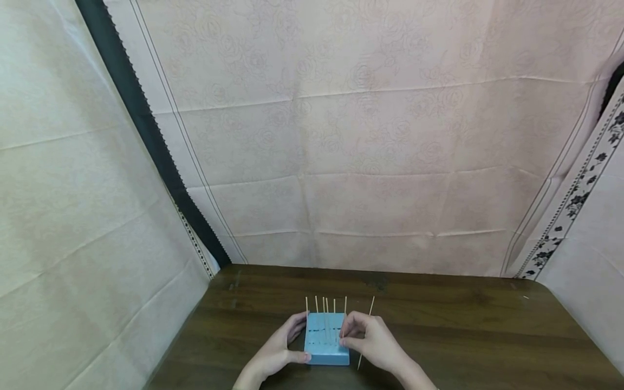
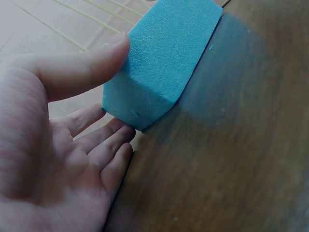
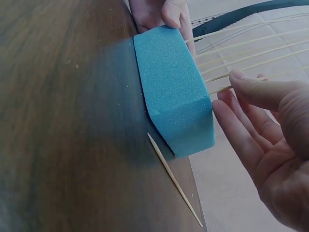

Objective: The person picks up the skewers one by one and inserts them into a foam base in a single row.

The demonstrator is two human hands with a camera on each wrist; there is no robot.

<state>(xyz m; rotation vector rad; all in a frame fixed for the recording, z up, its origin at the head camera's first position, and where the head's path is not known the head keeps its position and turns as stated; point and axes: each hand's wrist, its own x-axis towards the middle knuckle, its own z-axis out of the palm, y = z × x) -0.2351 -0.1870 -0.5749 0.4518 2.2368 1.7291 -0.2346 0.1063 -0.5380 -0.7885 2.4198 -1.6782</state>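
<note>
A light blue foam block point(image 1: 327, 358) lies on the table, with several thin wooden skewers point(image 1: 316, 304) standing up from its dotted top. My left hand point(image 1: 279, 346) holds the block at its left side, the thumb point(image 2: 108, 60) on the front edge and the fingers behind. Over the block's right part, my right hand point(image 1: 374, 337) pinches a skewer point(image 1: 345, 304) low down between thumb and fingers. Whether that skewer's lower tip is in the foam is hidden by the fingers. Another skewer point(image 3: 174, 179) lies loose on the table just right of the block, partly under my right hand in the head view.
The dark wooden table point(image 1: 463, 325) has rounded far corners. Pale patterned cloth point(image 1: 370, 162) hangs behind it, and further cloth sheets hang at the left point(image 1: 97, 216) and right sides. A small pale speck point(image 1: 525, 297) lies near the far right corner.
</note>
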